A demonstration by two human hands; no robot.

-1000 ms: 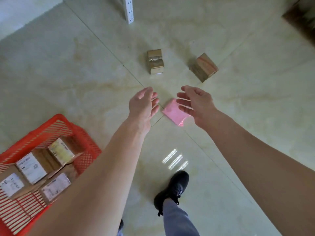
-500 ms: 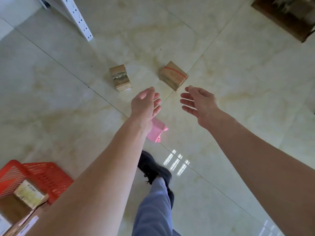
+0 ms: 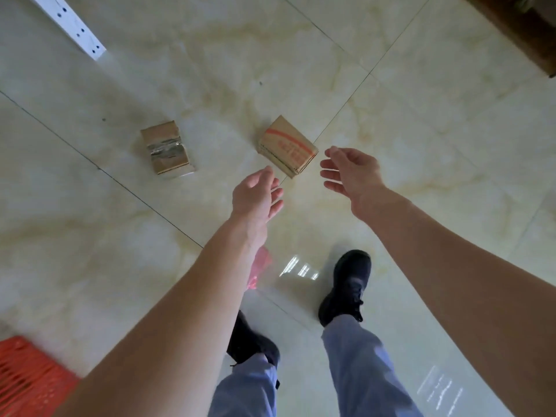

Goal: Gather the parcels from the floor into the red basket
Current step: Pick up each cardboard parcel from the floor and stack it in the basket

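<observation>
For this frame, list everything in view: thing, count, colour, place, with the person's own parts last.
taped box: 1, brown with shiny tape, on the floor left of centre
red-striped box: 1, brown with red print, on the floor ahead of both hands
pink parcel: 1, pink, on the floor, mostly hidden by the left forearm
red basket: 1, red, bottom-left corner, only a part in view
white post: 1, white with holes, top left
dark furniture: 1, dark brown, top right
shoes: 2, black, on the floor
left hand: open, empty
right hand: open, empty
</observation>
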